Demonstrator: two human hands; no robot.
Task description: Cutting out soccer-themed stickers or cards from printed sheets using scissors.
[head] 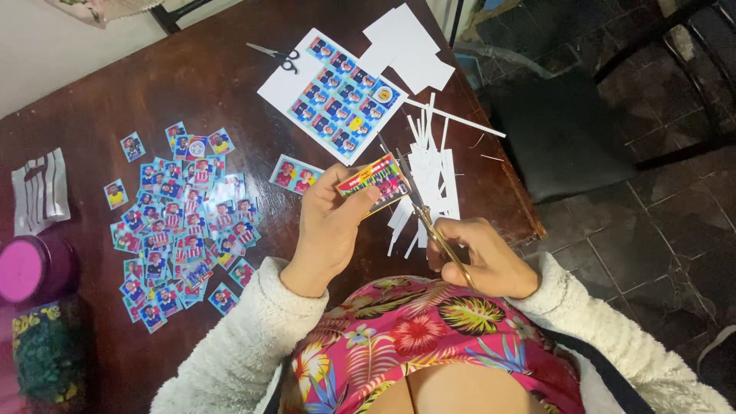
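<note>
My left hand (328, 230) grips a small strip of printed stickers (374, 182), thumb on top and fingers curled under it, holding it just above the near edge of the dark wooden counter (207, 77). My right hand (483, 257) is closed around the handles of a pair of gold-coloured scissors (429, 222); the blades point up and away from me and meet the right edge of the strip. I cannot tell how far the blades are parted.

Just beyond the strip lies a heap of thin white paper trimmings (433, 172), some hanging over the counter's right edge. Farther up sits an uncut sticker sheet (337, 96) with rows of small portrait stickers on a white backing, and blank white paper pieces (406, 46) lie beside it at the far corner. A second, smaller pair of scissors (277, 55) with dark handles rests on the sheet's upper left corner.

A cut pair of stickers (296, 175) lies just left of my left hand. Farther left spreads a loose pile of cut single stickers (180, 222), overlapping one another. At the left edge are a crumpled silvery wrapper (38, 192) and, nearer me, a round pink lid (23, 268). Both my sleeves are fluffy and cream-coloured, above a bright floral garment (414, 337).
</note>
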